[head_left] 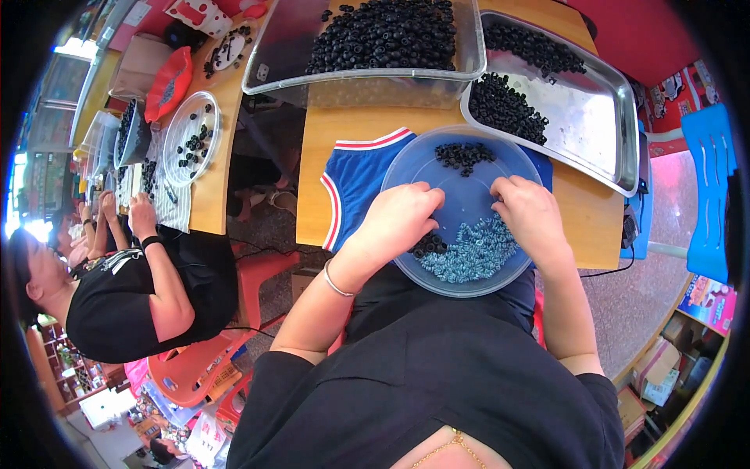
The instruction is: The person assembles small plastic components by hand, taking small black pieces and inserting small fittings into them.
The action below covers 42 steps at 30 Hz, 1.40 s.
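Centrally, clear round plastic bowl [469, 156] sits on blue cloth [355, 184] at wooden table [344, 129] edge, holding light-blue screws [473, 254] and small black rings [462, 155]. Left hand [398, 219], fingers curled onto black pieces, grip unclear. Right hand [531, 215] fingertips pinched down in bowl, contents hidden. Beyond: steel tray [601, 125], clear bin [375, 39] of black rings.
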Tool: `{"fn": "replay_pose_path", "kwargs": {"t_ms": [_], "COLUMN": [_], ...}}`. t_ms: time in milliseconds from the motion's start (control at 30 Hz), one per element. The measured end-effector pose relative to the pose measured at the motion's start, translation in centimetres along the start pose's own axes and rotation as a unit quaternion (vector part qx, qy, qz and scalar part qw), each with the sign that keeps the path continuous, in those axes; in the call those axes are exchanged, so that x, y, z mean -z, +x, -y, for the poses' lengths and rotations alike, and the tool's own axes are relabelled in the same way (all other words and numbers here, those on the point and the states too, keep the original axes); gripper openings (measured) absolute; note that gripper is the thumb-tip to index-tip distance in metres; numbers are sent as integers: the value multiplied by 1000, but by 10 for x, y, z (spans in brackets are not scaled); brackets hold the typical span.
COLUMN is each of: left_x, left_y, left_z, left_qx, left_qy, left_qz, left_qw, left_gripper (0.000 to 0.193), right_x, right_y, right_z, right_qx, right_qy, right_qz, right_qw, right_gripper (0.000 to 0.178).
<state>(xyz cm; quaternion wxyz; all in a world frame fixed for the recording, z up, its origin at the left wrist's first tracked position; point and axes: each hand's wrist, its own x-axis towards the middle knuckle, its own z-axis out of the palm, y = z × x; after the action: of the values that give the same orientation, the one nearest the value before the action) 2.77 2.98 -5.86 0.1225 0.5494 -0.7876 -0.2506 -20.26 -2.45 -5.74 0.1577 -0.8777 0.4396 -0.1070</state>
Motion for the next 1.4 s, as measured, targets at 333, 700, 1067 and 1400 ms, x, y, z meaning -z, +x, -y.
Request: {"fn": "replay_pose_path", "kwargs": {"t_ms": [333, 700, 1067, 1400], "left_x": [-6, -16, -25, -15], "left_y": [2, 5, 4, 1], "left_z": [-3, -1, -1, 4], "left_qx": [62, 55, 62, 73], "left_qy": [-386, -746, -824, -808], "left_qz": [-29, -6, 15, -52], "left_qw": [920, 664, 563, 582], "left_gripper": [21, 23, 18, 16], "right_x": [7, 10, 5, -9], "right_y": [3, 1, 2, 25], "right_z": [12, 31, 33, 13], "right_qx": [-29, 34, 137, 44], "right_qy": [209, 483, 358, 130], "right_qz": [-14, -123, -163, -53], "right_qw": [977, 866, 909, 989], "right_gripper": [11, 12, 16, 24]}}
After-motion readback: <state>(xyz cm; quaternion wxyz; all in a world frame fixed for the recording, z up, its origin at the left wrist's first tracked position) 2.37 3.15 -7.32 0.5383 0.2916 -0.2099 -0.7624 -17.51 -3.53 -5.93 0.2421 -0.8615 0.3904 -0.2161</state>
